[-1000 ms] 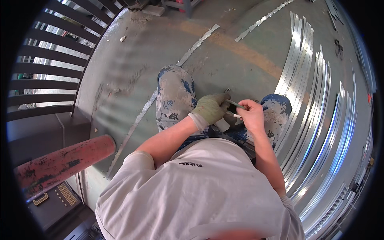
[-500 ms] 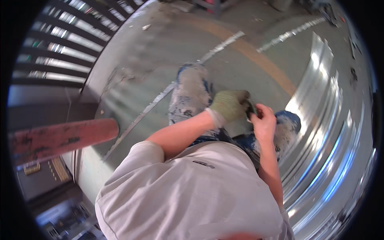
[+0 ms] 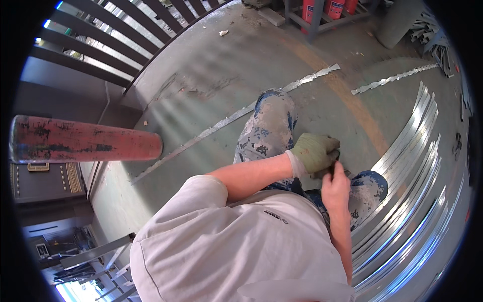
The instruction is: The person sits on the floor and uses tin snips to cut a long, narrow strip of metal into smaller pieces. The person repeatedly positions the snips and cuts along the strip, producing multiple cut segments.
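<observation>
My left hand (image 3: 314, 152) wears a green work glove with darker fingertips and a pale cuff, its fingers curled in. Close against it, between my knees, is my bare right hand (image 3: 335, 187), fingers closed and the index finger pointing up toward the glove. Between the two hands sits a small dark grey-green thing (image 3: 320, 174), mostly covered by the fingers; I cannot tell its kind. My legs in camouflage trousers (image 3: 269, 123) are bent and apart around both hands.
Long shiny metal strips (image 3: 402, 201) lie on the floor at my right. Another thin strip (image 3: 216, 128) runs diagonally beyond my left knee, and a shorter jagged one (image 3: 395, 79) lies farther off. A worn red post (image 3: 90, 141) stands at left. Red cylinders (image 3: 334, 8) stand in a rack at the back.
The view has swung, so the floor and post sit differently in it. My hands remain together; the dark thing between them is more covered, and the right fingers have shifted against the glove.
</observation>
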`<state>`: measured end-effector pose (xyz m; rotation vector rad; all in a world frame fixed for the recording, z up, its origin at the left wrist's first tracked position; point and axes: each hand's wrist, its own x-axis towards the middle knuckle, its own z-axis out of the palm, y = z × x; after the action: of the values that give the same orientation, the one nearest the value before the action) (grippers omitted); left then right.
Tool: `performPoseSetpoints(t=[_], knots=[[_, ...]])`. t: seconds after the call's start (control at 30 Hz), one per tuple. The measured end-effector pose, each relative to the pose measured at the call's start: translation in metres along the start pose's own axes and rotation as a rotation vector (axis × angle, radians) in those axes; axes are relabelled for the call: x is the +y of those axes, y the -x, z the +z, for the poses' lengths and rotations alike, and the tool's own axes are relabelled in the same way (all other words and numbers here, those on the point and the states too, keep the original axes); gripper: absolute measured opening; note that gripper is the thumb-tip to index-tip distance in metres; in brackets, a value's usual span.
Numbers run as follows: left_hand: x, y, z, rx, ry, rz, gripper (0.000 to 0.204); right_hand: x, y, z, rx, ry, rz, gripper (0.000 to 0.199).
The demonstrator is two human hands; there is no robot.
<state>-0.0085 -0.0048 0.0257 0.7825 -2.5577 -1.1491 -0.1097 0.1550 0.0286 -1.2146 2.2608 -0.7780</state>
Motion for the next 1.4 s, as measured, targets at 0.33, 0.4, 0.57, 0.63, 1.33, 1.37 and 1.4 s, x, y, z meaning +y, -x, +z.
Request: performPoseSetpoints(t=[0.33, 0.4, 0.57, 0.63, 1.33, 1.37, 1.4], knots=[[0.001, 0.021, 0.038, 0.052, -0.050, 0.212, 0.026, 0.090, -0.043, 0.009, -0.037, -1.335, 0.411, 0.054], [0.000, 0.031, 0.056, 0.166, 0.141, 0.248, 0.025, 0.090, -0.049, 0.006, 0.063, -1.475, 0.394, 0.050], [0.020, 0.023, 0.015, -0.010, 0.389, 0.164, 0.026, 0.061, -0.054, 0.009, 0.166, -1.447, 0.469, 0.034], [0.006, 0.004, 0.022, 0.064, 0.177, 0.385, 0.029, 0.119, -0.044, 0.047, -0.025, -0.820, 0.097, 0.044], [0.035, -0.003, 0.039, -0.210, -0.295, 0.031, 0.029, 0.074, -0.100, 0.070, -0.195, -1.548, 0.200, 0.076], [0.035, -0.006, 0.042, -0.258, -0.331, 0.033, 0.029, 0.084, -0.101, 0.073, -0.194, -1.549, 0.224, 0.077], [0.029, -0.008, 0.046, -0.305, -0.375, 0.020, 0.028, 0.091, -0.101, 0.078, -0.200, -1.554, 0.249, 0.078]])
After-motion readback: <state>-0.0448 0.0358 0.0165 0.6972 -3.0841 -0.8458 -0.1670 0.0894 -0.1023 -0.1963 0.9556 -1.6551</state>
